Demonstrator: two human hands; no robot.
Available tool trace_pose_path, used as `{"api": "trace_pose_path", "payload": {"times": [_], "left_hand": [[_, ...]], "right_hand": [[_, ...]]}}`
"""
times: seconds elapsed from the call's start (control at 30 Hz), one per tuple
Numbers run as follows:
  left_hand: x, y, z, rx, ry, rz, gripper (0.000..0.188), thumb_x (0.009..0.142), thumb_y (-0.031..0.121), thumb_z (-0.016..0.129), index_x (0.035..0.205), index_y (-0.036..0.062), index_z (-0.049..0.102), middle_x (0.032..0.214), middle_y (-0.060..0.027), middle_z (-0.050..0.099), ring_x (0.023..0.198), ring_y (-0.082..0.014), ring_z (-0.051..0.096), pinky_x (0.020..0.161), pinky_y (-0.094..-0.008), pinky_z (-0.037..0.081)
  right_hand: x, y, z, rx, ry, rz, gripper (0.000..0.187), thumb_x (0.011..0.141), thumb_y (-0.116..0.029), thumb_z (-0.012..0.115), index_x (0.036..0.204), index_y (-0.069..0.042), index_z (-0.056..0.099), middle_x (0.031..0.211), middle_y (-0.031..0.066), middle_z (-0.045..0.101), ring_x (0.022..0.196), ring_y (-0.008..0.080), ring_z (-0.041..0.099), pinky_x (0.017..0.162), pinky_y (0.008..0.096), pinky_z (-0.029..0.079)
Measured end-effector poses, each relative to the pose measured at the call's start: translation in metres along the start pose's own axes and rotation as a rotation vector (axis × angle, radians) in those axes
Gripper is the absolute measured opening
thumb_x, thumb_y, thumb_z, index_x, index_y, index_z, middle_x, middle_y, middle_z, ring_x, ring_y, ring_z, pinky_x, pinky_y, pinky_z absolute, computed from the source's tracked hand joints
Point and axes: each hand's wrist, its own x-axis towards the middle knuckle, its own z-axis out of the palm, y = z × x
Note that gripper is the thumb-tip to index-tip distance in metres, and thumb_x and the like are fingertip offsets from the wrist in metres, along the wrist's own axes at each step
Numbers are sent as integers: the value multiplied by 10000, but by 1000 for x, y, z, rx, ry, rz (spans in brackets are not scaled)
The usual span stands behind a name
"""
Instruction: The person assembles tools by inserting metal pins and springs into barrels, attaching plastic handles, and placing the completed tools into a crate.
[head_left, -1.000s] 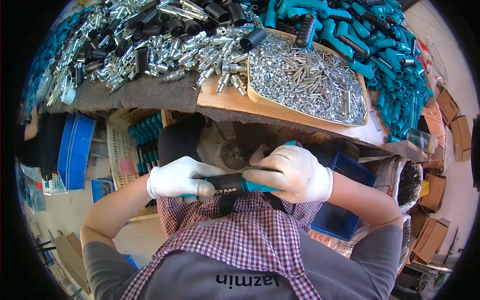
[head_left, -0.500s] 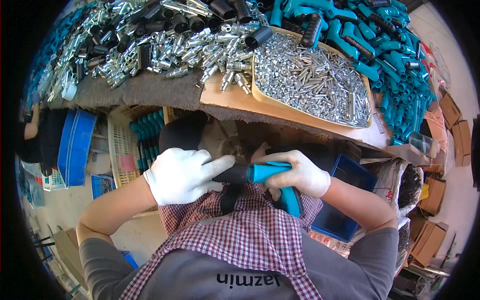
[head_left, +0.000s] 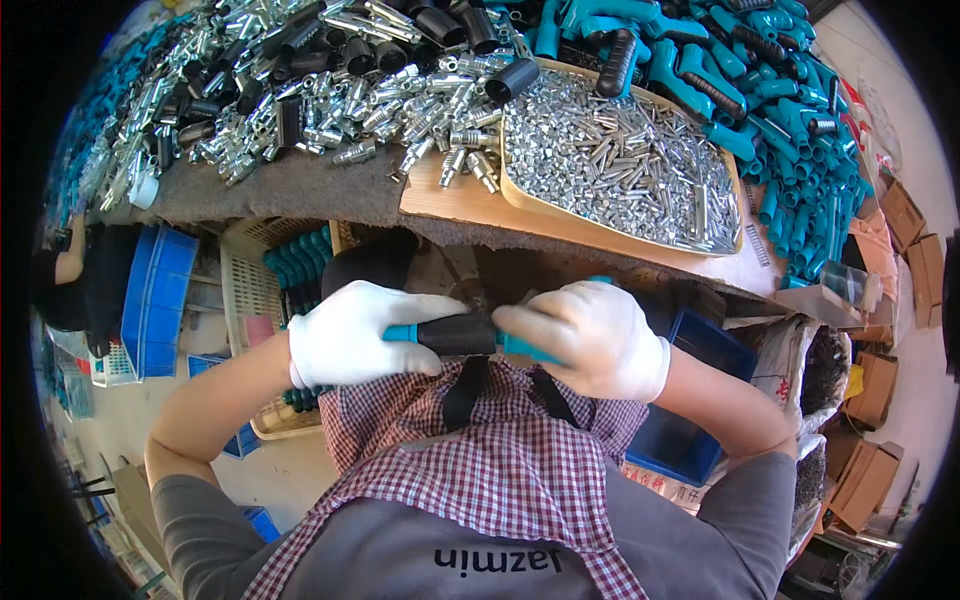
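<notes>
Teal-and-black tool (head_left: 456, 335) is lying crosswise between your two hands

Beyond you, the broad surface (head_left: 428, 197) is carrying heaps of metal fittings (head_left: 345, 115) on the left and a mound of teal handle pieces (head_left: 790, 130) on the right, with a cream tray (head_left: 560, 217) of small silvery parts sitting between them. Nearer, your checked apron (head_left: 500, 455) is spreading over your lap, and you are holding the tool just above it, in front of the surface's edge.

The tool's long axis is running nearly level from left to right, about in line with the gap from one hand to the other. Neither hand is the nearer one, since both are touching it. Your left hand (head_left: 355, 335) is closing around the left end, fingers on the far side and thumb on the near side. Your right hand (head_left: 600, 340) is clamping over the right end, its knuckles upward and its fingers blurring, so you cannot tell exactly how they are wrapping.

As for looks, the middle is showing a smooth, matt black sleeve, round and slightly wider toward the right. A short teal piece is peeking out at its left, and more teal is showing under your right fingers. A smaller teal bit is poking out past that hand's far side; which part it is, you cannot tell.
</notes>
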Motion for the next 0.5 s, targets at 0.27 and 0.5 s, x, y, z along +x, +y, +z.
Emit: {"api": "trace_pose_path", "payload": {"times": [0.27, 0.5], "left_hand": [[-8, -27, 10, -1058, -672, -512, 771, 819, 567, 751, 1330, 10, 602, 806, -36, 654, 606, -70, 586, 527, -210, 489], [8, 30, -17, 413, -200, -31, 578, 729, 312, 773, 1247, 111, 616, 924, -154, 697, 819, -307, 697, 703, -371, 556]], "right_hand": [[4, -6, 1, -448, 91, -592, 408, 724, -269, 564, 1095, -173, 704, 860, 75, 597, 774, 182, 570, 713, 301, 474], [-5, 5, 2, 1294, -185, 811, 545, 991, -344, 486, 1370, 48, 497, 1079, 182, 676, 887, 229, 679, 806, 335, 548]]}}
